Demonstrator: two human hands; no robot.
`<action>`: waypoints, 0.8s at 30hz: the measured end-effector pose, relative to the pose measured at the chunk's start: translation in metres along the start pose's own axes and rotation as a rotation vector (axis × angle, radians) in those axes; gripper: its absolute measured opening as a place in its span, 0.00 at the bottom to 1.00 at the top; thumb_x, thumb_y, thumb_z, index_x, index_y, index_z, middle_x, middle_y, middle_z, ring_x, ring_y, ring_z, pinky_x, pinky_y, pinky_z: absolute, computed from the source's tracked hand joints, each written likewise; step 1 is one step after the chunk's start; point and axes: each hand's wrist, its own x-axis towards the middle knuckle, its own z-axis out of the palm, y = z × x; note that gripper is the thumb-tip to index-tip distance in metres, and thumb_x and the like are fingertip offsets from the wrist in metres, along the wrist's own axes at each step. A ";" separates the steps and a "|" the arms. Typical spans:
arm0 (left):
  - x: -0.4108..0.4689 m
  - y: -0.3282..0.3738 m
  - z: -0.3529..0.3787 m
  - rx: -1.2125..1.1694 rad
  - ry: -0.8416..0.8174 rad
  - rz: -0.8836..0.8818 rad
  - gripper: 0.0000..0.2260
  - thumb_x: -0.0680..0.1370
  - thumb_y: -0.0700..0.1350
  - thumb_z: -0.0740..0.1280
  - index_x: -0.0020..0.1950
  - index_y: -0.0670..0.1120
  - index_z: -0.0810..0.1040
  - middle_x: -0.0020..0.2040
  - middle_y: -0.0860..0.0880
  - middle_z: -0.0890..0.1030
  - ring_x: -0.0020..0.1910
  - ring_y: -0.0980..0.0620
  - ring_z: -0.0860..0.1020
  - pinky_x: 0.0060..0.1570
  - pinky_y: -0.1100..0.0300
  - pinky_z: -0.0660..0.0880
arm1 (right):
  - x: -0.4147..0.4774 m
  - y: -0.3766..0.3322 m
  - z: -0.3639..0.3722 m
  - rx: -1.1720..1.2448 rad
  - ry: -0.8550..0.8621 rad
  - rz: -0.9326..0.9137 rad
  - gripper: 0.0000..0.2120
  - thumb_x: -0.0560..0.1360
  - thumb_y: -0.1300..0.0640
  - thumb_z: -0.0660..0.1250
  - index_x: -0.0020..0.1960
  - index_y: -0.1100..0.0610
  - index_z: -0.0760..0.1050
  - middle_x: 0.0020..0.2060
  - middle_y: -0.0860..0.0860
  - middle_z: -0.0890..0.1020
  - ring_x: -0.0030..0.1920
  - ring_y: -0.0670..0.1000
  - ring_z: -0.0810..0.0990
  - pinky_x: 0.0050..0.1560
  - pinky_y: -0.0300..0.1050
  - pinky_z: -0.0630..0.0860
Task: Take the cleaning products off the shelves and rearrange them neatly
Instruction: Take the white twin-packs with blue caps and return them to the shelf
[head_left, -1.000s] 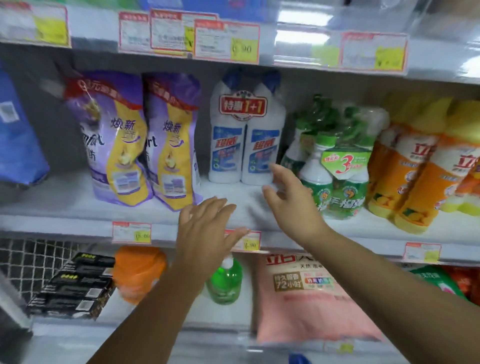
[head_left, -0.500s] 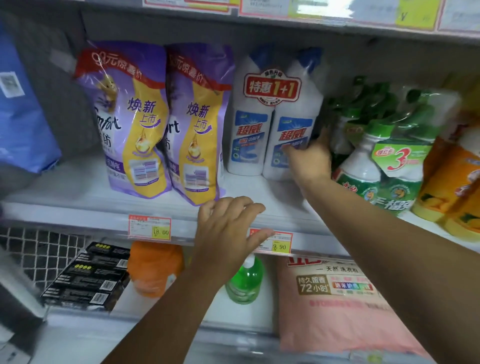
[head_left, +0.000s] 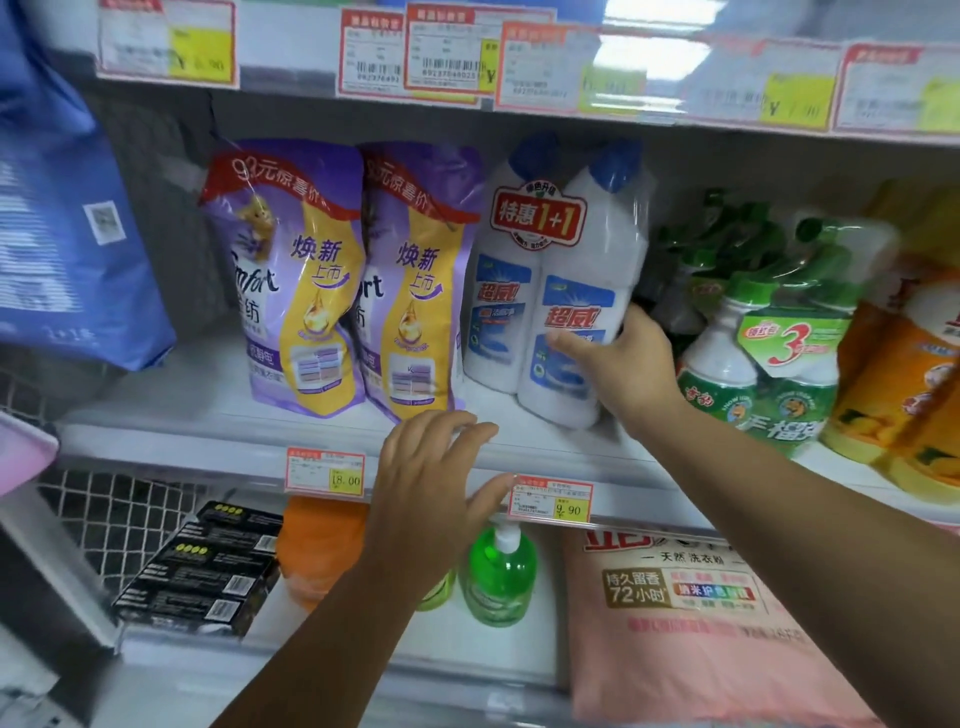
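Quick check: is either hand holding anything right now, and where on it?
The right hand grips the white twin-pack of bottles at the lower right side of the right bottle. The left hand holds nothing, fingers spread at the shelf edge.

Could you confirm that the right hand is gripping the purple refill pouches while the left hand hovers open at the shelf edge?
Not quite: the head view shows the right hand gripping the shrink-wrapped pair of white blue-capped bottles, not the purple refill pouches. The left hand does hover open at the shelf edge.
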 end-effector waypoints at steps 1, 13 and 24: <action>0.000 0.001 -0.001 -0.025 -0.003 -0.021 0.20 0.75 0.60 0.65 0.61 0.50 0.80 0.59 0.51 0.79 0.61 0.49 0.73 0.65 0.53 0.64 | -0.006 -0.003 -0.004 0.021 0.000 0.001 0.15 0.68 0.50 0.80 0.51 0.49 0.79 0.45 0.46 0.86 0.44 0.48 0.86 0.51 0.54 0.83; 0.009 0.041 -0.059 -0.501 -0.181 -0.364 0.30 0.74 0.55 0.72 0.73 0.53 0.65 0.68 0.57 0.70 0.64 0.61 0.70 0.63 0.62 0.68 | -0.095 -0.048 -0.093 0.170 -0.210 0.085 0.11 0.71 0.57 0.77 0.53 0.57 0.82 0.45 0.53 0.87 0.44 0.54 0.87 0.45 0.53 0.83; -0.020 0.137 -0.120 -1.164 -0.689 -0.776 0.26 0.67 0.34 0.78 0.62 0.45 0.77 0.54 0.48 0.85 0.54 0.48 0.84 0.57 0.51 0.80 | -0.198 -0.036 -0.188 0.086 -0.424 0.193 0.17 0.71 0.55 0.75 0.58 0.51 0.78 0.49 0.47 0.87 0.49 0.49 0.86 0.50 0.49 0.82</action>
